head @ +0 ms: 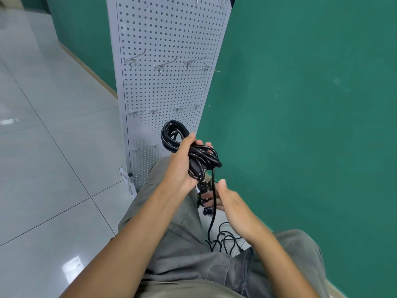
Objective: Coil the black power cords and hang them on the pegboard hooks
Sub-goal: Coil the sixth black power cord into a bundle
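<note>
No writing is readable. The left hand (182,166) grips a coiled black cord (182,140) before the pegboard (169,82); the right hand (227,198) fingers pinch its hanging tail. More cords (223,239) lie on the floor (53,168) nearby.

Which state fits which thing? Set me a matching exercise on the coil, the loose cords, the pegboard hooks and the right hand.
Things:
1. cord coil
2. loose cords
3. pegboard hooks
4. right hand

States:
A. bare, nothing hung
B. gripped in the left hand
C. lying on the floor
D. on the hanging cord tail

Pairs: 1-B, 2-C, 3-A, 4-D
</note>
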Action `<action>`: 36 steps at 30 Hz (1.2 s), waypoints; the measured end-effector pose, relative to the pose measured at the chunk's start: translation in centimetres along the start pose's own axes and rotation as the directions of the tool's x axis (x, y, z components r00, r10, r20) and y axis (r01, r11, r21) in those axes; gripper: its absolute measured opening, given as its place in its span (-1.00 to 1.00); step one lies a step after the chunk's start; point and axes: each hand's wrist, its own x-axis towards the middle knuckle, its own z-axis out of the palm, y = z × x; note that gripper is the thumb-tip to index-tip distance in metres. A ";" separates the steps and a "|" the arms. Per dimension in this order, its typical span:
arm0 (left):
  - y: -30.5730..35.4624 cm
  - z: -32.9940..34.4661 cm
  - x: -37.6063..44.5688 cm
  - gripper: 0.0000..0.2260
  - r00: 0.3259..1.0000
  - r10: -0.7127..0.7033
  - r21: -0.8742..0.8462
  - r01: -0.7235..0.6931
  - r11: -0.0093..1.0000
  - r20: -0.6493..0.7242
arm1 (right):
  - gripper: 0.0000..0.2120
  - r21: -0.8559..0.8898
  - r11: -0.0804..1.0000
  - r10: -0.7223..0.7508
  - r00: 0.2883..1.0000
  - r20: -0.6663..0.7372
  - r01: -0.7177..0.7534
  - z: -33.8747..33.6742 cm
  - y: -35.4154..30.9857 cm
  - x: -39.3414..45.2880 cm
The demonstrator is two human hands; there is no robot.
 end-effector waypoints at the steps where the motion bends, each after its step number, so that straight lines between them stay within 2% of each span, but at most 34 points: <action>1: 0.0 -0.2 0.1 -0.76 0.999 0.024 0.021 -0.023 1.000 -0.024 | -0.32 -0.037 0.999 -0.004 1.000 0.013 0.005 0.1 0.2 0.0; 5: -0.4 -0.7 0.4 -0.72 0.979 0.182 0.181 -0.162 0.970 -0.097 | -0.70 -0.215 0.965 -0.141 0.989 0.053 0.150 0.2 -1.1 -0.7; 7: -0.5 -0.8 0.5 -0.67 0.956 0.272 0.319 -0.224 0.921 -0.112 | -0.81 -0.275 0.939 -0.197 0.978 0.061 0.206 -0.4 -1.3 -0.7; 11: -0.8 -0.9 0.2 -0.66 0.943 0.328 0.512 -0.252 0.821 -0.060 | -0.68 -0.321 0.927 -0.209 0.978 -0.011 0.194 -1.6 -2.4 -1.4; 13: -0.8 -0.8 0.0 -0.69 0.950 0.311 0.577 -0.253 0.777 -0.002 | -0.72 -0.314 0.929 -0.226 0.973 -0.056 0.197 -2.3 -3.1 -1.8; 16: -0.5 -0.7 -0.1 -0.73 0.970 0.232 0.640 -0.225 0.735 0.074 | -0.81 -0.315 0.928 -0.250 0.959 -0.131 0.199 -3.6 -3.9 -2.2; 19: -0.2 -0.8 -0.4 -0.76 0.973 0.088 0.717 -0.216 0.663 0.211 | -0.85 -0.348 0.919 -0.273 0.938 -0.214 0.188 -4.5 -4.7 -2.5; 23: -0.7 -0.5 -1.2 -0.80 0.947 -0.016 0.753 -0.245 0.611 0.321 | -0.74 -0.527 0.837 -0.366 0.868 -0.336 0.149 -4.8 -5.8 -2.7; 26: -0.8 -0.6 -1.1 -0.74 0.944 -0.084 0.745 -0.195 0.637 0.319 | -0.61 -0.570 0.810 -0.408 0.831 -0.377 0.140 -5.5 -6.0 -3.0; 28: -0.5 -0.8 -0.9 -0.70 0.933 -0.150 0.780 -0.177 0.600 0.327 | -0.55 -0.575 0.806 -0.423 0.819 -0.388 0.144 -6.0 -5.9 -2.9; 31: -0.3 -0.7 -1.3 -0.63 0.903 -0.287 0.793 -0.089 0.602 0.320 | -0.63 -0.484 0.848 -0.402 0.855 -0.326 0.214 -6.3 -5.6 -2.7; 34: -0.1 -0.4 -2.0 -0.57 0.874 -0.379 0.802 -0.021 0.597 0.305 | -0.82 -0.401 0.856 -0.412 0.900 -0.142 0.328 -6.6 -5.1 -2.5; 36: -0.1 -0.3 -2.3 -0.56 0.855 -0.421 0.816 -0.005 0.577 0.304 | -0.82 -0.369 0.850 -0.429 0.901 -0.067 0.377 -7.1 -4.7 -2.6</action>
